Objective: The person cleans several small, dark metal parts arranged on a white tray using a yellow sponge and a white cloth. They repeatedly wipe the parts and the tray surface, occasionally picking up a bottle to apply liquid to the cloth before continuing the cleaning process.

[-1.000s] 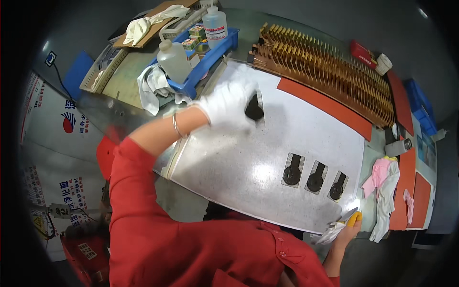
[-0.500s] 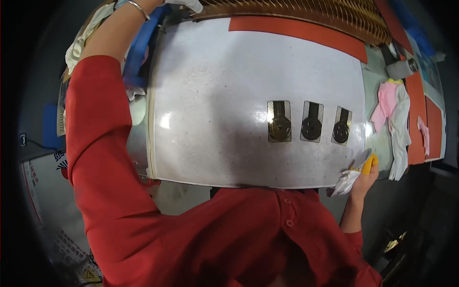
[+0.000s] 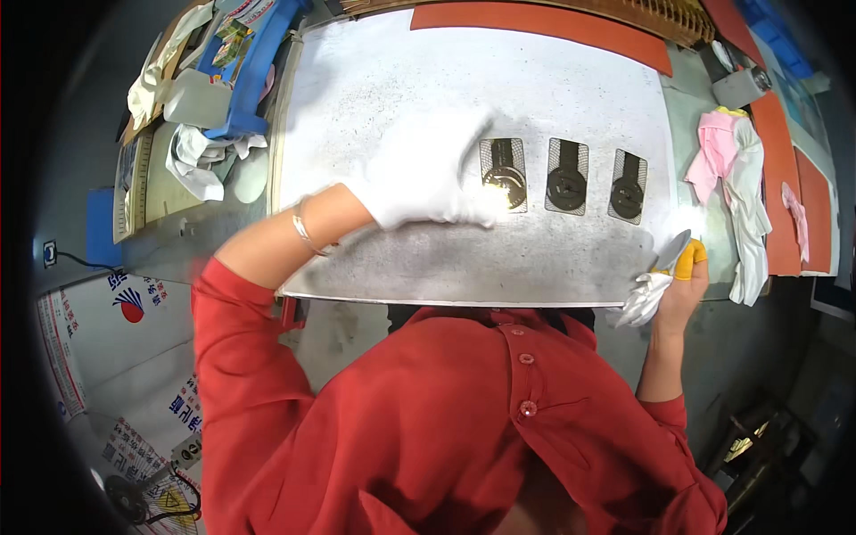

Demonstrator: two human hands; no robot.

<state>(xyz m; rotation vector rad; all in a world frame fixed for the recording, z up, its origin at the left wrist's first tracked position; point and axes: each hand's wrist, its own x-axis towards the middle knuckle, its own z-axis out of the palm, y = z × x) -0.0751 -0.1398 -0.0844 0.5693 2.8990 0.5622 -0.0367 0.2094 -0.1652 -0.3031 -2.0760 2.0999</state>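
My left hand [image 3: 423,169] wears a white glove and reaches over the white work surface [image 3: 357,267]. Its fingers are spread around a gap, beside the leftmost of three dark flat pieces [image 3: 504,176]; I see nothing held. Each piece has a round disc, a straight strip and a mesh border. The middle piece [image 3: 566,178] and the right piece [image 3: 629,187] lie in a row with it. At the near right edge, my right hand [image 3: 682,290], with yellow finger covers, is closed on a grey blade-like tool [image 3: 679,250]. Crumpled white cloth [image 3: 644,299] bunches against this hand.
A brown slotted rack [image 3: 624,16] and an orange strip [image 3: 544,31] line the far edge. Pink and white cloths [image 3: 744,196] and a bottle [image 3: 742,87] sit at right. At left are a blue tray [image 3: 250,98], white cloth [image 3: 196,165] and, lower, a fan [image 3: 134,499].
My left hand has come from the far rack back toward me and right, beside the leftmost piece. My right hand keeps its grip on the tool. The view has shifted slightly.
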